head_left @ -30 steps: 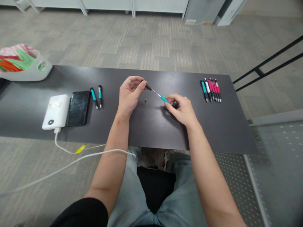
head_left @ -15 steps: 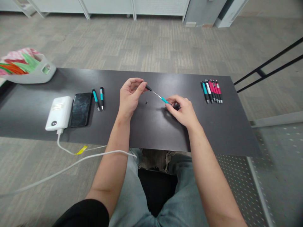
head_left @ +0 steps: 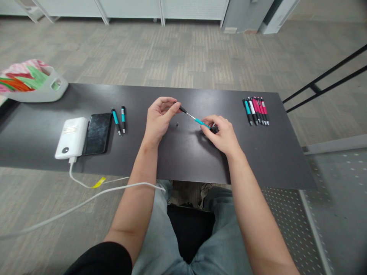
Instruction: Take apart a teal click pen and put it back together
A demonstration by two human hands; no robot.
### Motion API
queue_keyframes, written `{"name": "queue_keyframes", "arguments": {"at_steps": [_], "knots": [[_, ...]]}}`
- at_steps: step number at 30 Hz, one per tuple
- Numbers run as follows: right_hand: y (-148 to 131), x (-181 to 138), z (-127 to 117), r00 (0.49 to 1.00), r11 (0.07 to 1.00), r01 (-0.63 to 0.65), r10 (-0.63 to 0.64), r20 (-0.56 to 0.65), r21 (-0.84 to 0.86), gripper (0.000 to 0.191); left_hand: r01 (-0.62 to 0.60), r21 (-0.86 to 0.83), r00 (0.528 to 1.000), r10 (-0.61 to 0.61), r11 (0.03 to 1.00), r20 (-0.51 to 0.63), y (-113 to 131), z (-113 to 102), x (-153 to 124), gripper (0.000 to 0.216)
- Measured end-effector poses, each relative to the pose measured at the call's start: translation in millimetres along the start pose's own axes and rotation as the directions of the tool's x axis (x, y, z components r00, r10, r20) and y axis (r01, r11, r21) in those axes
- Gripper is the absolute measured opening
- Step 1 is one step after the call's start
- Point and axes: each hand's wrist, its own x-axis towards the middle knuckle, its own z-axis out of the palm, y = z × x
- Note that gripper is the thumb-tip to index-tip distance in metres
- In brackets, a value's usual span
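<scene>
Scanning from the frame's left, we see a power bank (head_left: 70, 137), a phone (head_left: 97, 133) and two teal pens (head_left: 119, 120) on the dark table (head_left: 186, 160). At centre, our left hand (head_left: 159, 118) pinches the black tip of a half-assembled pen (head_left: 197, 120), and our right hand (head_left: 222, 133) pinches its teal end. A row of pens (head_left: 256, 110) lies at the upper right.

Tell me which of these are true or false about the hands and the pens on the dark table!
1. The left hand and the right hand both hold one thin teal-and-black pen. True.
2. Two loose teal-and-black pens lie beside the flat black phone. True.
3. The row of pink, teal and white pens lies by the left hand. False: it lies at the right end of the dark table, past the right hand.
4. The white power bank has no cable. False: a white cable is plugged into it.
</scene>
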Motion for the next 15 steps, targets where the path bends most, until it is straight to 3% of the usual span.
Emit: {"name": "queue_keyframes", "arguments": {"at_steps": [7, 15], "knots": [[-1.4, 0.4, 0.7, 1.000, 1.000, 0.005, -0.005, -0.025, 0.019, 0.016, 0.028, -0.065, 0.993, -0.020, 0.997, 0.112, 4.1, 6.4, -4.7, 0.069], [-4.1, 1.4, 0.6, 0.999, 0.997, 0.002, 0.001, -0.046, 0.072, 0.035, 0.063, -0.032, 0.981, -0.056, 0.997, 0.188, 10.4, 10.3, -8.5, 0.070]]}}
